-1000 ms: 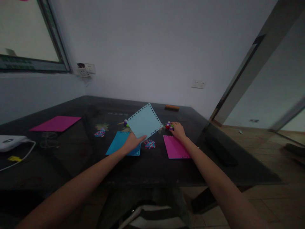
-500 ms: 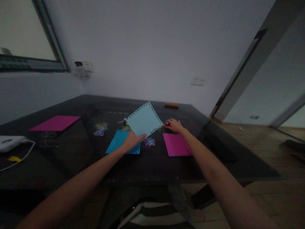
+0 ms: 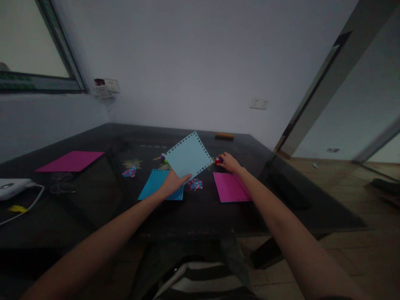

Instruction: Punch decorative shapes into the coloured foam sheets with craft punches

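My left hand (image 3: 174,184) is closed on the lower corner of a pale blue paper sheet (image 3: 189,156), held tilted above the table. Small holes run along its visible edges. At the sheet's right corner, my right hand (image 3: 229,162) is closed around a small red and purple craft punch (image 3: 218,160), partly covered by the fingers. Under the left hand lies a brighter blue sheet (image 3: 155,182) with punched edges. A pink punched sheet (image 3: 229,187) rests below the right hand. Between them sits a pile of coloured paper dots (image 3: 195,184).
A purple and green punch (image 3: 163,158) peeks out behind the pale sheet. More paper dots (image 3: 129,171) lie to the left, with a large pink sheet (image 3: 70,161) beyond. A white device with a cable (image 3: 14,188) occupies the left edge. An orange-brown block (image 3: 224,136) stands far back.
My right hand has turned slightly with the punch, which now shows purple beside the red. The pale blue sheet stays nearly in place. The whole view has shifted a little.
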`<state>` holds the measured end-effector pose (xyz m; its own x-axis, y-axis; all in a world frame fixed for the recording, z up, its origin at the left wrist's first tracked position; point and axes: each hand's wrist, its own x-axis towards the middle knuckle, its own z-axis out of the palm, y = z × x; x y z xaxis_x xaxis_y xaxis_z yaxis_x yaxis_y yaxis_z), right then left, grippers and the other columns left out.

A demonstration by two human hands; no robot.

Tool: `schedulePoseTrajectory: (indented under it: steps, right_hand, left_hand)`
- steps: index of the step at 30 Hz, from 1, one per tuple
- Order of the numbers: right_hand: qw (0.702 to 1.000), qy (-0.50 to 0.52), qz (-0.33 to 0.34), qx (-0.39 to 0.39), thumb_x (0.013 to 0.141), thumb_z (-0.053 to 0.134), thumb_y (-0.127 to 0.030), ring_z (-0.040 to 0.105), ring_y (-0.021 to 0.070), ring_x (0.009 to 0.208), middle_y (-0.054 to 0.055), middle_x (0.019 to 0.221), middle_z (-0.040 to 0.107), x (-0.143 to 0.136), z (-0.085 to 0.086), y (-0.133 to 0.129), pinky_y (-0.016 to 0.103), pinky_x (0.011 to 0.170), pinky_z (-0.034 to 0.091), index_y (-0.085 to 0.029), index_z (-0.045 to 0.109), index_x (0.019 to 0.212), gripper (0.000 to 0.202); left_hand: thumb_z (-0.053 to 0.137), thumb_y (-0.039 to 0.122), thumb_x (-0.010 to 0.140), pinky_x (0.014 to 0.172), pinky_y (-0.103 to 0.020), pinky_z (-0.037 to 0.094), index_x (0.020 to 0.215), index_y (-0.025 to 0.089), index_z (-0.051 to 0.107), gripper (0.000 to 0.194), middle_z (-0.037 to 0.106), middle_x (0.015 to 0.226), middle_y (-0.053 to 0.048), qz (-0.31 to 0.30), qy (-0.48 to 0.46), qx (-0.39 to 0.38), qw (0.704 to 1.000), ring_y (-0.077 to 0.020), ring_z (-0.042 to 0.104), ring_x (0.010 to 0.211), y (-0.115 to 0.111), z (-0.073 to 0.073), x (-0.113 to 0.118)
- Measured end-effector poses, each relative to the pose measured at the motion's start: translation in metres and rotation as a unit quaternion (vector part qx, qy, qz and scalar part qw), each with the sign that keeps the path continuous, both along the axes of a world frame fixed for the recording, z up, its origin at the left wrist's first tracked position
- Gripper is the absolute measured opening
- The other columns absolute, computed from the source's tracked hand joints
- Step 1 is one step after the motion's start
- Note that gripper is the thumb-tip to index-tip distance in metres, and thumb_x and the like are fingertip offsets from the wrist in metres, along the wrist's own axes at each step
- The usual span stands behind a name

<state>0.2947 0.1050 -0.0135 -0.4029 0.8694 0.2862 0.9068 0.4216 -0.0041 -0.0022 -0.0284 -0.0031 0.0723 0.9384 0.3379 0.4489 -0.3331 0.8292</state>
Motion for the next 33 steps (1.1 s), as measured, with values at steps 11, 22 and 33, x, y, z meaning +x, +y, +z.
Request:
schedulePoseTrajectory:
  steps: [11,22,33]
  right_hand:
    - [0.975,0.212,0.032,0.063,0.083,0.058,-0.037,0.054,0.0232,0.107,0.011,0.110,0.060,0.019,0.030,-0.036,0.039,0.095,0.041,-0.017,0.061,0.109,0.033]
    - [0.785,0.597,0.030,-0.160,0.073,0.064,-0.052,0.064,0.0173,0.074,0.005,0.080,0.069,0.032,0.040,-0.130,0.034,0.077,0.050,-0.019,0.067,0.091,0.038]
    - [0.678,0.720,-0.034,-0.143,0.073,0.058,-0.063,0.063,0.0142,0.065,0.005,0.076,0.069,0.048,0.025,-0.125,0.025,0.059,0.049,-0.018,0.066,0.085,0.047]
  left_hand:
    - [0.060,0.041,0.072,0.092,-0.038,0.046,0.107,0.015,0.062,0.044,0.066,0.114,-0.011,-0.035,0.012,-0.015,0.999,-0.0284,0.061,0.105,0.000,0.001,-0.003]
    - [0.064,0.038,0.070,0.069,-0.031,0.049,0.076,0.016,0.069,0.023,0.073,0.080,-0.008,-0.105,0.014,-0.059,0.993,-0.0245,0.066,0.076,-0.002,0.032,0.039]
    - [0.061,0.036,0.075,0.053,-0.024,0.040,0.066,0.012,0.062,0.026,0.059,0.051,-0.003,-0.151,-0.008,-0.082,0.985,-0.0154,0.055,0.053,-0.002,0.012,0.100]
